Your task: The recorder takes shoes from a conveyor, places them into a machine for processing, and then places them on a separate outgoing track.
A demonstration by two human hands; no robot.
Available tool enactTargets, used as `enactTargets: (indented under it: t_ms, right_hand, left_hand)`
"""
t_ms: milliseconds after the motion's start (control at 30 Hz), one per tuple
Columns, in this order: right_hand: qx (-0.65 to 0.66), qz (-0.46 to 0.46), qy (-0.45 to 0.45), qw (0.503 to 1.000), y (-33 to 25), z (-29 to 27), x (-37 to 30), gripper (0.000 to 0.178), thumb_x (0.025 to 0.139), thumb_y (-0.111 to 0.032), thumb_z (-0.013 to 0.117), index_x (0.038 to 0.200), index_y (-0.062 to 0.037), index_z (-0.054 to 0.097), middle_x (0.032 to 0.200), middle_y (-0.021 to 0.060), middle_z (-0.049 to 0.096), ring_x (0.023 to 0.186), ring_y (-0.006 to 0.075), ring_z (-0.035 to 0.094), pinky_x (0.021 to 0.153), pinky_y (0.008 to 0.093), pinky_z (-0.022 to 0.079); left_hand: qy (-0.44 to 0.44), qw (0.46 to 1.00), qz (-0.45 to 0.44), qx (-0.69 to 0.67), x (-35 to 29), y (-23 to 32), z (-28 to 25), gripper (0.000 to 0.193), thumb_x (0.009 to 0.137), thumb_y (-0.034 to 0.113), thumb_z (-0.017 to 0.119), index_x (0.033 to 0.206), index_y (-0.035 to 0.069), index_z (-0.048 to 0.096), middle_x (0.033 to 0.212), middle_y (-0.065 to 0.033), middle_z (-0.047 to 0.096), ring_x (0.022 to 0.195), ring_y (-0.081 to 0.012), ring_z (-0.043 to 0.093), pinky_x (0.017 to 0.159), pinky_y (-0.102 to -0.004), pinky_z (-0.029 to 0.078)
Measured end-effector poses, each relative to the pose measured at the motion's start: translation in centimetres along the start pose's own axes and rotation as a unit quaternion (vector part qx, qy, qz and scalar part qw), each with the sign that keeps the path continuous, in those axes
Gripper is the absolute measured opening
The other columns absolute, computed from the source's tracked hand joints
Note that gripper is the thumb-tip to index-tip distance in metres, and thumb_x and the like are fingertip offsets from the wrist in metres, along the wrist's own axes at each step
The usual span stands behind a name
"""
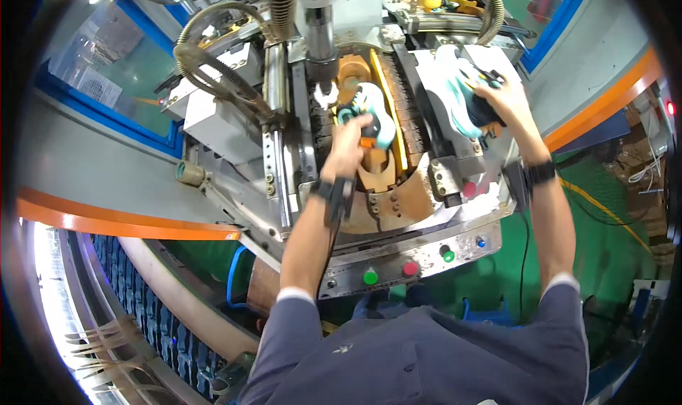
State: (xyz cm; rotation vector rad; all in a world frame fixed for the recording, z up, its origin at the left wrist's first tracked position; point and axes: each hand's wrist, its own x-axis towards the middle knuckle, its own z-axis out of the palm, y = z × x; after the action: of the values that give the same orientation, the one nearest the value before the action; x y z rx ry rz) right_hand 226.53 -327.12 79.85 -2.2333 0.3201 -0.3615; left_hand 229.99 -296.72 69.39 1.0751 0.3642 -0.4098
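A light-blue and white shoe (384, 119) sits in the brown cradle in the middle of the machine. My left hand (347, 148) grips it at its dark opening, where a bit of orange shows; some fingertips are hidden. On the white surface to the right, a second light-blue shoe (455, 92) lies on its side with its sole to the left. My right hand (506, 101) is closed on the dark upper part of this shoe, thumb toward the sole. Both wrists wear black bands.
A metal press cylinder (321, 39) hangs just beyond my left hand. A yellow bar (388, 106) runs beside the cradle. Green buttons (371, 276) and a red button (410, 268) line the front panel. Hoses (213, 67) loop at left; orange-edged guards (128, 220) flank me.
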Motion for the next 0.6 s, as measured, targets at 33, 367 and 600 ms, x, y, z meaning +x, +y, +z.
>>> enactTargets:
  t_ms: [33, 367, 600]
  right_hand:
    - [-0.073, -0.063, -0.019, 0.995, -0.3, 2.8, 2.8, 0.062, 0.065, -0.032, 0.075, 0.111, 0.0054, 0.057, 0.097, 0.0182, 0.065, 0.09, 0.026, 0.065, 0.076, 0.037, 0.052]
    - [-0.229, -0.077, -0.128, 0.962, -4.2, 29.8, 4.2, 0.039, 0.077, -0.02, 0.061, 0.107, 0.006, 0.058, 0.102, 0.0251, 0.067, 0.099, 0.0356, 0.066, 0.084, 0.0417, 0.054]
    - [-0.159, -0.146, -0.107, 0.97, -5.1, 29.9, 0.1, 0.05, 0.082, -0.018, 0.054, 0.123, 0.0066, 0.039, 0.106, 0.0289, 0.062, 0.097, 0.0432, 0.063, 0.086, 0.0495, 0.05]
  left_hand:
    - [0.002, 1.0, 0.008, 0.006, -3.7, 0.6, -1.3, 0.023, 0.084, 0.016, 0.069, 0.101, 0.0, 0.065, 0.094, -0.0093, 0.069, 0.083, -0.0195, 0.067, 0.068, -0.0371, 0.057]
    - [0.174, 0.982, 0.07, 0.008, -37.9, -2.0, -13.4, 0.063, 0.078, 0.002, 0.064, 0.135, -0.005, 0.04, 0.125, -0.0135, 0.056, 0.113, -0.0244, 0.058, 0.098, -0.0374, 0.046]
    - [0.462, 0.861, 0.171, -0.129, -48.8, -11.7, -14.2, 0.041, 0.085, 0.011, 0.066, 0.122, -0.002, 0.053, 0.101, -0.0076, 0.064, 0.089, -0.0169, 0.064, 0.07, -0.0303, 0.053]
